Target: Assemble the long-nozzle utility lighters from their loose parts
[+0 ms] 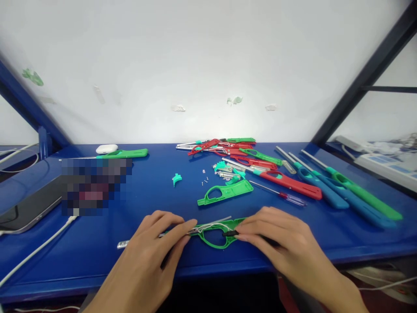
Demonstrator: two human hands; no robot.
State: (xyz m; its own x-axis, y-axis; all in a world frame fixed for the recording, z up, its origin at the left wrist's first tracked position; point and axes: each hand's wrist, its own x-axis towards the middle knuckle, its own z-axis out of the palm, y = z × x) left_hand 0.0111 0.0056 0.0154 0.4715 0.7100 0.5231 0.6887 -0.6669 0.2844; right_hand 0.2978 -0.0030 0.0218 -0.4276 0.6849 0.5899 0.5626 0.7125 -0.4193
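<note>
A green half-shell of a gas lighter (213, 246) lies on the blue table close in front of me, its inside showing. My left hand (156, 245) pinches its narrow front end, around the base of the metal tube; the tube's slotted tip (123, 244) sticks out left of the hand. A thin white wire (224, 225) runs along the shell. With closed fingers my right hand (283, 239) grips a small black igniter piece (230, 233) at the handle end, hiding much of the handle. Behind the hands rests another green half-shell (233, 191).
Small screws (205, 180) and a turquoise trigger (176, 178) lie mid-table. A screwdriver (291, 198), a red lighter (293, 184) and blue and green lighters (368, 198) are on the right. Red shells (234, 151) pile up at the back. A phone (32, 200) with cable sits left.
</note>
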